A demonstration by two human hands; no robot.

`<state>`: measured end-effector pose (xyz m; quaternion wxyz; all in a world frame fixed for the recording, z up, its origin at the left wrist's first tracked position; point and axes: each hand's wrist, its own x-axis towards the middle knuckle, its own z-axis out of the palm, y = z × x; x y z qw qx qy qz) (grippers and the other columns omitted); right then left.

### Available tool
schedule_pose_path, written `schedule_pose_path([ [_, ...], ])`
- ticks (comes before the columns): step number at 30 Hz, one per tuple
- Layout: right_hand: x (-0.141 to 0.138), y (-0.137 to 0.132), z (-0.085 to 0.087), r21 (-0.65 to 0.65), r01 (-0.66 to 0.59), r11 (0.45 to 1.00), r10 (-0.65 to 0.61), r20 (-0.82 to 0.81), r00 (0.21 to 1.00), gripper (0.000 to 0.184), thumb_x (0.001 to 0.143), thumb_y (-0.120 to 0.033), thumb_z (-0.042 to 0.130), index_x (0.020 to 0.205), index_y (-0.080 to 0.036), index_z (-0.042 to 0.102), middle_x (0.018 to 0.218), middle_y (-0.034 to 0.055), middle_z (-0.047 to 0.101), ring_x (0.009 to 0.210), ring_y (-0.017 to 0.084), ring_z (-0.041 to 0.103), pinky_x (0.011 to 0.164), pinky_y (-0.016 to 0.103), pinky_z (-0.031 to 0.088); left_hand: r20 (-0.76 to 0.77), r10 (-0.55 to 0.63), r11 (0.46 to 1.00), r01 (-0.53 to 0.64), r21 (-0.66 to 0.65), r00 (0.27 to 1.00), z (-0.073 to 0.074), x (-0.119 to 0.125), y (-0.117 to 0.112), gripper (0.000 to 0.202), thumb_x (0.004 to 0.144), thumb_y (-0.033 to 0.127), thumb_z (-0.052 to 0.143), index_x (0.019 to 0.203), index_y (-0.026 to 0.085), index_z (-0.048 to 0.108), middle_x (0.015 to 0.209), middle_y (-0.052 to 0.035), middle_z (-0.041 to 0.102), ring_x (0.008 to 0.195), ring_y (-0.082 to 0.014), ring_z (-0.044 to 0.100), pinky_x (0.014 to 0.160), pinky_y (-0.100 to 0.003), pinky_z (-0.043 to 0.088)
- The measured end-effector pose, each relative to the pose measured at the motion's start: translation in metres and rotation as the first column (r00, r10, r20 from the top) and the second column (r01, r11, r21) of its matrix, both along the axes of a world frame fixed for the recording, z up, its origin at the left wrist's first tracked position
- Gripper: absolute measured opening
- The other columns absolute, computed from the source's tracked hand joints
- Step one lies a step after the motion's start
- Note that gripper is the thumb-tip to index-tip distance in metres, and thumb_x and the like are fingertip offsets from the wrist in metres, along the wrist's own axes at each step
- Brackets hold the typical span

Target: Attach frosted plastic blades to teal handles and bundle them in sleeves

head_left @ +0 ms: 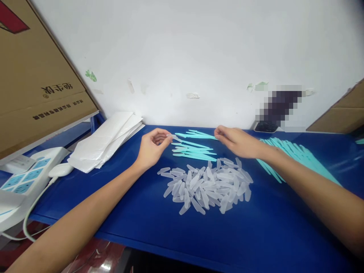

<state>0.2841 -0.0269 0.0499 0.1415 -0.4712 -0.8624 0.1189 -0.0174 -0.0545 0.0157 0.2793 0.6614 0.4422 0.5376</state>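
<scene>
My left hand [152, 148] pinches a small translucent blade cap [172, 136] between thumb and fingertips. With its fingers closed, my right hand [238, 142] grips the handle end of a slim turquoise eyebrow razor [199, 135], whose other end points left and lies close to the cap. Whether cap and razor touch, I cannot tell. Between and just below the hands lie several turquoise razors [195, 154] on the blue table [159, 231]. Nearer to me is a loose heap of translucent caps [204, 184]. More turquoise razors [301, 157] are piled on the right, partly behind my right forearm.
White paper packets [105, 138] are stacked at the left, near a power strip [34, 170] with a white plug and cable [61, 170]. A large cardboard box [42, 76] stands at the far left, another box [341, 112] at right. A phone-like dark object [265, 126] leans against the wall.
</scene>
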Motion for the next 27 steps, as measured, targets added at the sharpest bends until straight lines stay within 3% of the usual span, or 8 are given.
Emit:
schedule_pose_path([
  [4,0.001,0.001,-0.002,0.022,0.006,1.0,-0.006,-0.008,1.0,0.022,0.1,-0.037,0.03,0.096,-0.022,0.046,0.072,0.0031,0.058,0.063,0.018,0.05,0.062,0.031,0.037,0.161,0.085,0.994,-0.071,-0.088,0.983,-0.005,-0.004,0.01,0.029,0.076,0.04,0.078,0.085,0.015,0.065,0.081,-0.0058,0.074,0.076,-0.0172,0.07,0.071,-0.028,0.053],
  [12,0.002,0.002,-0.007,0.031,-0.044,0.999,0.045,-0.027,0.999,0.024,0.101,-0.039,0.028,0.097,-0.022,0.044,0.076,0.004,0.059,0.065,0.018,0.051,0.063,0.032,0.037,0.168,0.05,0.989,-0.025,-0.146,0.984,-0.004,-0.001,0.005,0.026,0.074,0.039,0.079,0.081,0.016,0.067,0.083,-0.0074,0.076,0.076,-0.0171,0.069,0.07,-0.028,0.05],
  [21,0.002,0.001,-0.004,0.01,-0.076,0.997,0.075,0.042,0.996,0.02,0.101,-0.036,0.027,0.095,-0.023,0.041,0.076,0.0045,0.056,0.064,0.019,0.048,0.062,0.032,0.035,0.359,0.04,0.965,0.057,-0.256,0.932,-0.007,0.0,0.007,0.025,0.074,0.035,0.08,0.084,0.015,0.07,0.093,-0.0074,0.077,0.077,-0.0138,0.067,0.067,-0.024,0.047],
  [27,-0.004,-0.003,-0.011,-0.003,-0.113,0.994,0.113,0.049,0.992,0.02,0.102,-0.035,0.028,0.095,-0.023,0.043,0.073,0.0027,0.057,0.06,0.017,0.044,0.059,0.031,0.033,0.262,-0.031,0.965,0.097,-0.245,0.965,-0.009,0.004,0.003,0.026,0.075,0.038,0.079,0.086,0.016,0.07,0.085,-0.0062,0.077,0.077,-0.0163,0.068,0.068,-0.026,0.048],
])
